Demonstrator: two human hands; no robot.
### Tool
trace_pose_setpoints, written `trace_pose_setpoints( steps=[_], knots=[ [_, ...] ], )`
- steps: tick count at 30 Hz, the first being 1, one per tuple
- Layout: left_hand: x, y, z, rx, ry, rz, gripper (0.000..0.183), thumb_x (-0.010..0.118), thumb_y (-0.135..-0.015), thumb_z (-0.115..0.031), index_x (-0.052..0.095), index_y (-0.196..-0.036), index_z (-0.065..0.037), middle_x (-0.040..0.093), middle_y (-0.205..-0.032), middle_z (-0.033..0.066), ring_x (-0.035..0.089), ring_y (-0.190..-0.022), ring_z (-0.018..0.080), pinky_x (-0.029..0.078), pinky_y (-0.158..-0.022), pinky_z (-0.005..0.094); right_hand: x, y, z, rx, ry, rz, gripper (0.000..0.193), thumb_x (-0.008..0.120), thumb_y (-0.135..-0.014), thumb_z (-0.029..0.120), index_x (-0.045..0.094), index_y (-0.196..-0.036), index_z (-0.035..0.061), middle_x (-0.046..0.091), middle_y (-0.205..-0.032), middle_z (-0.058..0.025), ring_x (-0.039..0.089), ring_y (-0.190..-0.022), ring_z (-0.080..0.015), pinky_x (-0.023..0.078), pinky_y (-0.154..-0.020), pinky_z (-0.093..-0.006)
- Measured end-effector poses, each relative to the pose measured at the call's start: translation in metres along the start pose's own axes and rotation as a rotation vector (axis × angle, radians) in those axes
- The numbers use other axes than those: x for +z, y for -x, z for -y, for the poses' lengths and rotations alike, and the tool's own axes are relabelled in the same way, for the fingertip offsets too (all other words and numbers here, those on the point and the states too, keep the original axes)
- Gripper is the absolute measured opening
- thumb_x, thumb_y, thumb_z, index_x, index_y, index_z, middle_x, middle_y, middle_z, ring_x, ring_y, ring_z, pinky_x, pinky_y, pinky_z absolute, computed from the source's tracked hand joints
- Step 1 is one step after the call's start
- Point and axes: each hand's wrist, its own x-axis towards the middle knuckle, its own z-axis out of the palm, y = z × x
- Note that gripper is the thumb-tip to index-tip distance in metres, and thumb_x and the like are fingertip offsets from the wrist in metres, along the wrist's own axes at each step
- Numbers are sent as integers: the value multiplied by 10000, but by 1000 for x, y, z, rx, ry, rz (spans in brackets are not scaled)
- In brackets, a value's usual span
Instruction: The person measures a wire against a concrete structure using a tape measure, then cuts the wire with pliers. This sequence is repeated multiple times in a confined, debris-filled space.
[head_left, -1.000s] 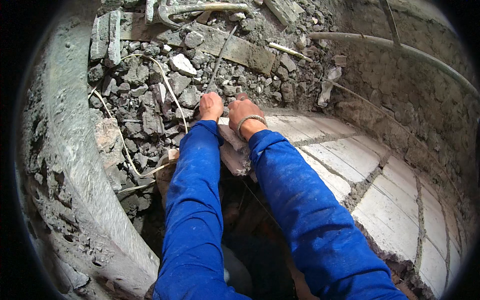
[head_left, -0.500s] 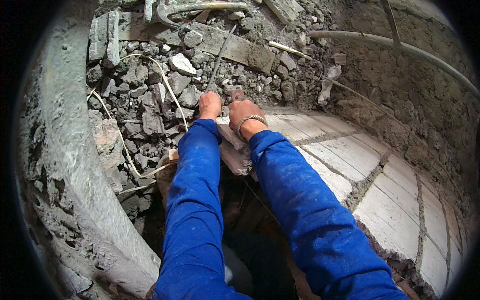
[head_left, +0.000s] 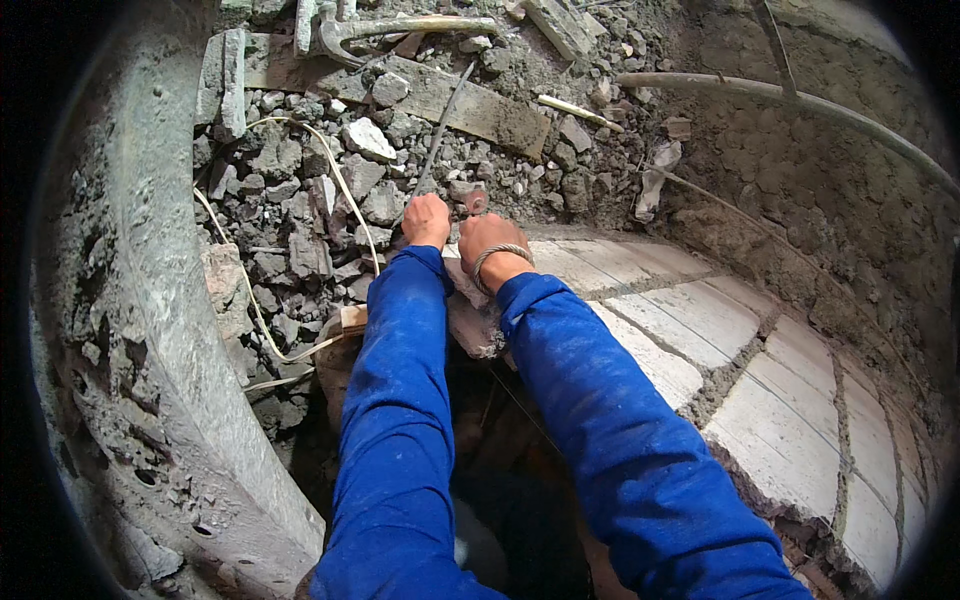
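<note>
My left hand (head_left: 427,219) is closed in a fist at the lower end of a thin grey metal rod (head_left: 445,125), which slants up and away over the rubble. Just right of it, my right hand (head_left: 490,245) is also closed. A rusty, rounded end piece (head_left: 476,200) pokes out above that fist; the rest of what it grips is hidden. A twisted cord loop (head_left: 503,250) circles the right wrist. Both fists are at the near end of pale brickwork (head_left: 690,315), beside a broken reddish brick edge (head_left: 474,325). Blue sleeves cover both forearms.
Broken stones (head_left: 300,250) and a pale cable (head_left: 335,165) lie left of my hands. A claw hammer (head_left: 410,24) rests at the back near a dusty plank (head_left: 490,115). A curved concrete rim (head_left: 170,270) runs down the left. Between my forearms is a dark hollow (head_left: 500,430).
The whole view has shifted slightly, with the rubble and rod a little lower. Both hands stay closed in nearly the same places against the bricks.
</note>
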Motion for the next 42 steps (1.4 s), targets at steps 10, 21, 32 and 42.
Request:
trace_pose_setpoints(
  steps=[10,21,32,42],
  knots=[
    [-12,0,-2,-193,104,118,281,598,-755,-199,669,-963,-25,632,-1050,205,600,-1005,366,503,-825,429,-8,10,3,180,-112,52,312,434,-882,199,667,-1069,111,626,-1134,-117,606,-1046,-280,489,-867,-409],
    [8,-20,21,-35,49,157,325,555,-771,-219,659,-1000,-12,614,-1088,220,592,-1027,357,490,-859,417,-2,4,3,20,43,87,316,497,-834,151,636,-1099,52,616,-1140,-153,600,-1050,-302,489,-869,-406],
    [-7,-23,49,365,-225,364,383,547,-679,-43,692,-1011,-165,651,-1062,98,623,-974,263,497,-840,349,9,-16,-4,-122,211,80,392,627,-728,123,609,-1071,-65,632,-1019,-245,620,-983,-351,517,-818,-396],
    [-11,11,42,52,158,109,265,543,-757,-48,705,-920,-180,668,-995,102,637,-927,270,493,-816,367,3,-16,-2,-179,307,57,379,585,-759,101,594,-1103,-60,618,-1069,-241,614,-999,-354,516,-822,-409]
  ],
)
